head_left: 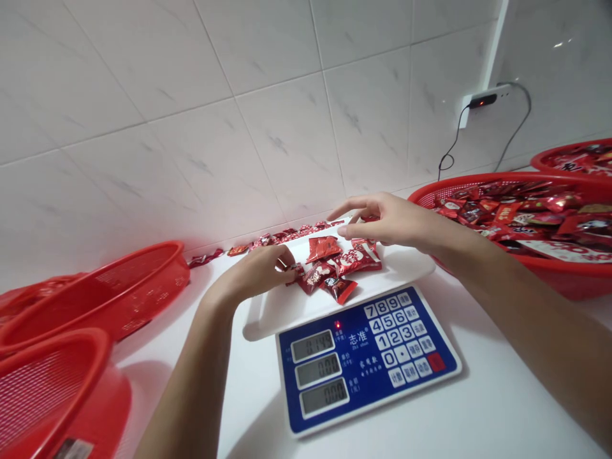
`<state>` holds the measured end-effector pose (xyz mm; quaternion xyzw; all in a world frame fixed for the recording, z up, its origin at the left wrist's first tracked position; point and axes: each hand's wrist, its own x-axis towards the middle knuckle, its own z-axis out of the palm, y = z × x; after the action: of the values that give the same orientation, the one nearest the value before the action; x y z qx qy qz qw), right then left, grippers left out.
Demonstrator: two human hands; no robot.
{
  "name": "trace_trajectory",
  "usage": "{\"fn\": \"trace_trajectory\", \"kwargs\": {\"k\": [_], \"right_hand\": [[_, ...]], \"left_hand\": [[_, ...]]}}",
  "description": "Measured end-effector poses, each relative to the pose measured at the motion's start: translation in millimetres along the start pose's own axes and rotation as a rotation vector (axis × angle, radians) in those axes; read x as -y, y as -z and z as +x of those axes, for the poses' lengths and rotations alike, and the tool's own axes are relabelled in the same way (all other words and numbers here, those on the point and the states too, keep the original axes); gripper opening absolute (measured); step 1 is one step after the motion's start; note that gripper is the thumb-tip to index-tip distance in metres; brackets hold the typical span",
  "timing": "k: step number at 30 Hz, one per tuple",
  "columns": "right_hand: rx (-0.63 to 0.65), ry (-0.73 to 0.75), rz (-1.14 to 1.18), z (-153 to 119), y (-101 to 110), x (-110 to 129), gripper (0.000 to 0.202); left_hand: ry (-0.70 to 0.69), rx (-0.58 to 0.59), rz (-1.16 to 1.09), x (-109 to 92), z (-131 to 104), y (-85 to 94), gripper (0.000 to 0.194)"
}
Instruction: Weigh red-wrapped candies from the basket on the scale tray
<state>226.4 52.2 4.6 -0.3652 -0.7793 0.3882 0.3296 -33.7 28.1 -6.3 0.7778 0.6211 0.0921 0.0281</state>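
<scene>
A white scale pan (272, 312) holds several red-wrapped sweets (354, 258). Below it the blue scale panel (368, 357) has three displays and a keypad; the top display is lit with digits. My left hand (261, 274) is at the pan's left side, its fingers closed around a small dark red wrapped sweet (295, 273) beside the pile. Over the back right of the pan, my right hand (377, 220) hovers with its fingers apart and nothing in them.
A row of wrapped sweets (268, 240) lies along the wall behind the pan. Red baskets (167, 271) stand at the left. At the right, a red basket (588, 268) is full of sweets. A black cable (447, 156) hangs from a wall socket.
</scene>
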Motion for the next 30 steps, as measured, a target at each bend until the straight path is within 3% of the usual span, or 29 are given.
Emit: {"fn": "trace_trajectory", "kwargs": {"k": [3, 7, 8, 13, 15, 19, 30], "right_hand": [[-0.009, 0.006, 0.014, -0.6, -1.0, 1.0, 0.038], [0.011, 0.066, 0.076, -0.3, -4.7, 0.8, 0.036], [0.024, 0.070, 0.085, -0.3, -5.9, 1.0, 0.036], [0.043, 0.050, 0.061, -2.1, -9.3, 3.5, 0.037], [0.038, 0.053, 0.057, -3.0, -8.2, 4.3, 0.037], [0.022, 0.062, 0.056, -3.7, -4.7, 4.1, 0.036], [0.029, 0.081, 0.059, -1.1, -5.1, 0.2, 0.035]], "left_hand": [[0.056, -0.024, -0.041, -0.1, -6.3, 10.6, 0.015], [0.089, -0.344, -0.214, -13.1, -17.7, 24.8, 0.017], [0.068, -0.362, -0.231, -16.4, -19.7, 25.9, 0.019], [-0.052, -0.071, 0.017, -13.8, -17.1, 10.9, 0.038], [-0.073, -0.030, 0.099, -6.6, -11.5, 2.5, 0.037], [-0.049, 0.071, 0.034, 2.6, -3.0, -2.9, 0.028], [-0.001, -0.037, 0.070, 3.4, -3.3, 3.4, 0.015]]}}
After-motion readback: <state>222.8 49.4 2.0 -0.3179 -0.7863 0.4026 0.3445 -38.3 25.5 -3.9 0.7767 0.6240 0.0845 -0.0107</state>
